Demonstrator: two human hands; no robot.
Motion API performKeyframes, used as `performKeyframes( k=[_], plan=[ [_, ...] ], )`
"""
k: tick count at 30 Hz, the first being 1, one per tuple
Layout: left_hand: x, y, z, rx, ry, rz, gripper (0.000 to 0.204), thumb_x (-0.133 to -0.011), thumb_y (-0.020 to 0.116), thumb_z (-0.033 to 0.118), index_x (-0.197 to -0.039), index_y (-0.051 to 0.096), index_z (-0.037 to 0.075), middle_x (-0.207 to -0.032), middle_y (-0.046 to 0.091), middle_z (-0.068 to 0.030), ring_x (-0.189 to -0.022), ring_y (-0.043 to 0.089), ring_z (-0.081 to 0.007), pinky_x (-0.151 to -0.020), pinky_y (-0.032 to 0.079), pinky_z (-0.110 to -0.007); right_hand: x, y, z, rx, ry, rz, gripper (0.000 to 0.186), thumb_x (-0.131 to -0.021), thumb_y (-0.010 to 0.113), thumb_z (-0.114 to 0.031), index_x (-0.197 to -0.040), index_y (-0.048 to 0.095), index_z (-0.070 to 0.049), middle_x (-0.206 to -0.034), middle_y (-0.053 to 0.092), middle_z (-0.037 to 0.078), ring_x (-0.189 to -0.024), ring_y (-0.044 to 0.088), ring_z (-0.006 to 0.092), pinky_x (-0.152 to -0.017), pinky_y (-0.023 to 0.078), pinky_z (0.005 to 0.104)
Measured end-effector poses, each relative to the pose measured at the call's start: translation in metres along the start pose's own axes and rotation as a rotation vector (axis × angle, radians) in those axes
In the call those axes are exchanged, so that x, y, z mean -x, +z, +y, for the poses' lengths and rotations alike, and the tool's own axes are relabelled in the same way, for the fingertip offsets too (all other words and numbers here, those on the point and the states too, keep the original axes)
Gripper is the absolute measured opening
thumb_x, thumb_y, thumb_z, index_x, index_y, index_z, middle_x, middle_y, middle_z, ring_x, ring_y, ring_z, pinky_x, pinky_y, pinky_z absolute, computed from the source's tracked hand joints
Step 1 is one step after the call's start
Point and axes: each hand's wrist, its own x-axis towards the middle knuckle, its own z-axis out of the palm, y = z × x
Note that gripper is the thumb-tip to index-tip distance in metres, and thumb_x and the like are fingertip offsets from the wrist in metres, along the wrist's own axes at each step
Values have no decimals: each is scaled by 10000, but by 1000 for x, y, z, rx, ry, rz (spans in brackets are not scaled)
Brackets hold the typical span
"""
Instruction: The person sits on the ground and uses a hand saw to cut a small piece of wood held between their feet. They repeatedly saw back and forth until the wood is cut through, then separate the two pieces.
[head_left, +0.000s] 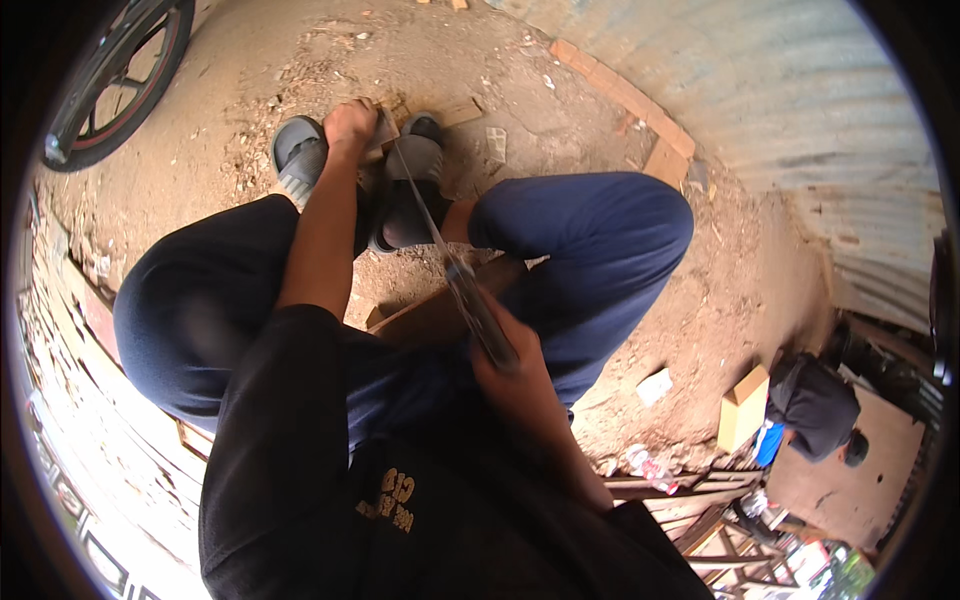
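Observation:
My right hand (512, 352) is wrapped round the dark handle of a handsaw (428, 218). Its long narrow blade shows nearly edge-on and slants away to a piece of wood (384, 130) low between my feet. My left hand (350, 124) is closed on that wood beside the left sandal (299, 150); its fingertips are partly hidden. The blade's far end meets the wood, though the exact contact is too small to make out. Just beyond the right sandal (420, 152), a pale wood strip (458, 112) lies on the dirt.
A wooden board (440, 305) is under my legs. A wheel (130, 90) stands at the far left, and a corrugated metal wall (760, 90) runs along the right, with bricks (630, 95) at its foot. Another person (815, 405) is by a wooden panel (850, 470) and a carton (742, 408).

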Motion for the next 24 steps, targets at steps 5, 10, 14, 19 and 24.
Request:
performKeyframes(
  k=[5, 10, 14, 19, 24],
  plan=[
    [3, -10, 30, 25, -7, -77, 549, -942, 308, 377, -1000, 730, 30, -1061, 675, -243, -1030, 647, -406, -924, 493, -458, -49, 1, 2, 26, 142, -72, 491, -812, 558, 61, -1301, 514, 43, -1090, 648, 253, -1033, 656, 373, -871, 504, 355],
    [3, -14, 20, 69, -121, -39, 574, -941, 306, 396, -996, 721, 3, -1058, 667, -266, -1043, 639, -412, -934, 487, -462, -1, -11, -5, -53, -77, 79, 480, -812, 565, 21, -1290, 519, 14, -989, 652, 254, -943, 656, 401, -798, 510, 385],
    [2, -14, 30, 64, -102, -55, 556, -946, 305, 393, -1004, 720, 28, -1042, 679, -248, -1045, 643, -399, -925, 496, -467, -68, 13, 15, 61, 35, 9, 556, -811, 568, 11, -1358, 466, -5, -974, 648, 267, -928, 665, 391, -784, 517, 389],
    [9, 10, 10, -141, 155, 8, 537, -954, 305, 401, -997, 706, 45, -1002, 690, -231, -972, 666, -402, -868, 520, -487, 0, 0, 3, -106, 78, -5, 586, -803, 580, -13, -1371, 438, -6, -871, 646, 251, -802, 661, 409, -718, 519, 418],
    [-11, 10, 12, -7, -26, 69, 574, -960, 304, 407, -947, 710, 1, -986, 681, -264, -949, 668, -421, -871, 520, -487, -28, 11, -10, -135, 146, -22, 583, -794, 575, -1, -1361, 441, -3, -819, 643, 234, -751, 660, 405, -698, 515, 418]
  ],
)
